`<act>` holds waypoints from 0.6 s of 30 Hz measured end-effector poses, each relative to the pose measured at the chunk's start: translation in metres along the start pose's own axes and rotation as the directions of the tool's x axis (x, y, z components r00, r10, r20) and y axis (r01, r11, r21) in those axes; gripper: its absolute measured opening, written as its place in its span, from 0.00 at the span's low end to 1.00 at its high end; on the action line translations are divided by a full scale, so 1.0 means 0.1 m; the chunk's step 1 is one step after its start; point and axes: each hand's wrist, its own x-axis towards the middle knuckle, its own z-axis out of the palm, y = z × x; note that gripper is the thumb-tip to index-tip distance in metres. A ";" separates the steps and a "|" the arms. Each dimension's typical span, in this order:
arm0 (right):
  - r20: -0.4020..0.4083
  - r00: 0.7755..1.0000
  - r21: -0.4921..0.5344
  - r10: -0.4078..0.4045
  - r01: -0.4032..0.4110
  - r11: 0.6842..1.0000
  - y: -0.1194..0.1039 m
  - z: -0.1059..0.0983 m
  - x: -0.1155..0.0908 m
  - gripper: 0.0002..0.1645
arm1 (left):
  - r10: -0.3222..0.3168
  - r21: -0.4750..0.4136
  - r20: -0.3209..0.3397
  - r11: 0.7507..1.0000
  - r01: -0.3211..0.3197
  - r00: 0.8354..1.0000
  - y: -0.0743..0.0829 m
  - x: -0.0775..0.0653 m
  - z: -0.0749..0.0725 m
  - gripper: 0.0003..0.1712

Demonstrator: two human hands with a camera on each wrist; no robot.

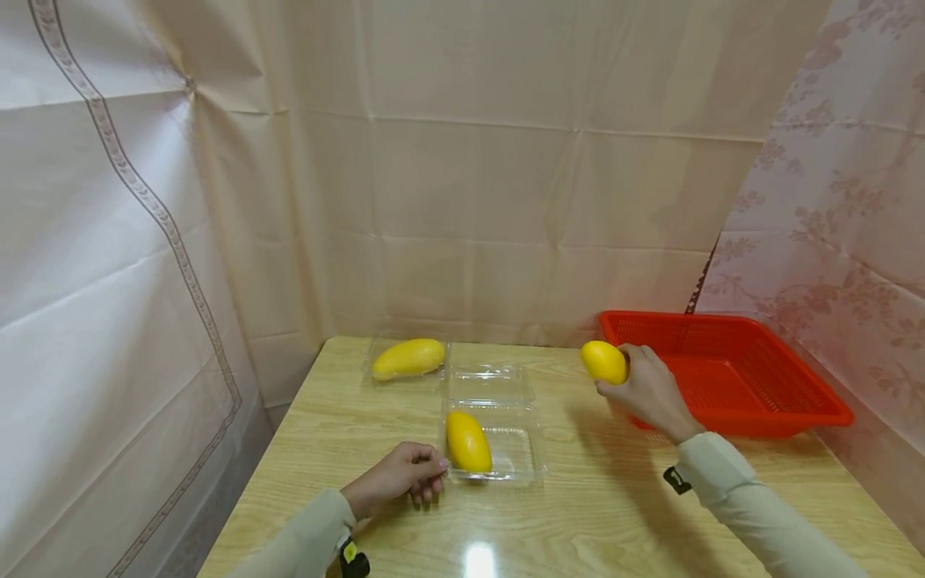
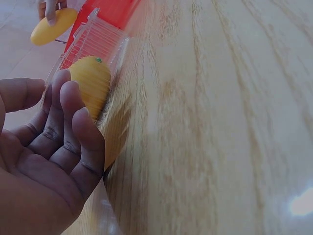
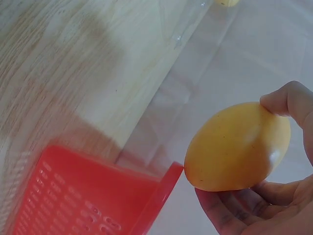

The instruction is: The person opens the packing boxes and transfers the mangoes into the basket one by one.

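Observation:
My right hand [image 1: 648, 389] grips a yellow mango [image 1: 604, 362] above the table, just left of the red basket. Thumb and fingers hold one end of that mango in the right wrist view. My left hand [image 1: 405, 475] pinches the near left corner of an open clear plastic box [image 1: 515, 453] between thumb and forefinger, the other fingers loosely bent. A second mango [image 1: 469, 443] lies in the left part of this box, its green stem spot showing in the left wrist view. The box's lid [image 1: 487, 385] is folded back, away from me.
At the back left, another clear box [image 1: 370, 353] holds a longer yellow mango [image 1: 409, 359]. The red slotted basket [image 1: 809, 401] stands at the right on the wooden table [image 1: 318, 433]. Curtains [image 1: 462, 185] hang behind the table and along both sides.

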 end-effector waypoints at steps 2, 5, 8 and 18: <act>-0.008 1.000 -0.003 -0.002 0.002 1.000 0.01 -0.02 0.00 0.41 | 0.001 0.003 -0.002 1.000 -0.001 1.000 0.00 0.00 0.00 0.20; -0.020 1.000 -0.006 -0.002 0.002 1.000 0.03 -0.04 0.01 0.40 | 0.003 0.006 -0.005 1.000 -0.003 1.000 0.00 0.00 0.00 0.20; -0.022 1.000 -0.006 0.004 -0.004 1.000 0.05 -0.06 0.01 0.41 | 0.007 0.004 -0.004 1.000 -0.007 1.000 0.00 0.00 0.00 0.20; -0.039 0.999 -0.016 0.014 -0.015 1.000 0.10 -0.14 0.05 0.40 | 0.009 0.012 -0.002 1.000 -0.009 1.000 0.01 -0.01 0.01 0.20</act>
